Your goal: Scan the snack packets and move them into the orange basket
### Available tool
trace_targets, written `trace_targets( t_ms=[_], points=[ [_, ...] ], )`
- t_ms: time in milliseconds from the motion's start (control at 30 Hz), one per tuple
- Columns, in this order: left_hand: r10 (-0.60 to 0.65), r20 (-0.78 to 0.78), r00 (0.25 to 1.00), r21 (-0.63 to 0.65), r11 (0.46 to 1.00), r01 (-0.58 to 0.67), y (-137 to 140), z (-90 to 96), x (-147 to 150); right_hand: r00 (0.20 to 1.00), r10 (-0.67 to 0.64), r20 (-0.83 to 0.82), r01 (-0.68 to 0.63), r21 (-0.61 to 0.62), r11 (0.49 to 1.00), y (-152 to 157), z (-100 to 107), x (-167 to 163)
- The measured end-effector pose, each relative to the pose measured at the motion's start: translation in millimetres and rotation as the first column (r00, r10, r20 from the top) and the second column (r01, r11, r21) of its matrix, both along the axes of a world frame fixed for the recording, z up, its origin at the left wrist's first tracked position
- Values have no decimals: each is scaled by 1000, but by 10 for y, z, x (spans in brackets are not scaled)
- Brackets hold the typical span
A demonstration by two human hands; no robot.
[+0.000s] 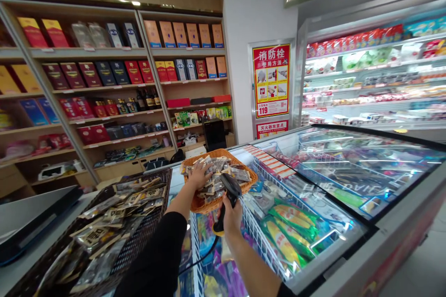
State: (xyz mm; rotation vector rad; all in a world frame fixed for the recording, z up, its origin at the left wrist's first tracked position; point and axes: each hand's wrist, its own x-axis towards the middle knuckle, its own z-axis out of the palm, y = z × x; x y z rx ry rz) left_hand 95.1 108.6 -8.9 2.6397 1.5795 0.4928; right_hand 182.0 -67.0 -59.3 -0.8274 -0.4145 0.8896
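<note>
My right hand [232,213] is wrapped around the handle of a black barcode scanner [230,185], its head tilted over an orange wicker basket [251,183]. Small clear-and-tan snack packets [218,167] fill that basket, which sits on the glass top of a chest freezer. On the basket's left side my left hand [200,175] lies on the packets, fingers stretched out; whether one is under them is hidden. A black cord [209,251] runs from the scanner's yellow-tipped handle end down to the left.
A dark woven tray [139,227] holding more packets stands at the left. Beside it is a black-edged device [38,225] on a counter. The freezer [348,246] extends right, with frozen packs inside. Boxed goods line the shelves [114,88] behind; a lit chiller [376,69] stands back right.
</note>
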Motion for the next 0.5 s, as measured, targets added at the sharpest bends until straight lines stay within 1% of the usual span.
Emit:
trace_targets(
  t_ms=[100, 200, 300, 400, 500],
  points=[
    [86, -21, 996, -18, 996, -86, 27, -14, 61, 1000, -2, 20, 2, 12, 1000, 40, -16, -3],
    [150, -1, 989, -30, 988, -150, -25, 11, 103, 999, -5, 43, 4, 26, 1000, 58, -15, 6],
    [135, 41, 990, -75, 988, -132, -146, 95, 54, 999, 0, 47, -2, 36, 999, 46, 2, 24],
    [83, 108, 991, -78, 994, -74, -318, 232, -160, 997, 40, 61, -42, 27, 999, -3, 23, 46],
    [33, 172, 984, -30, 999, -29, -530, 370, -594, 995, 29, 94, -32, 27, 999, -74, 28, 51]
  ],
)
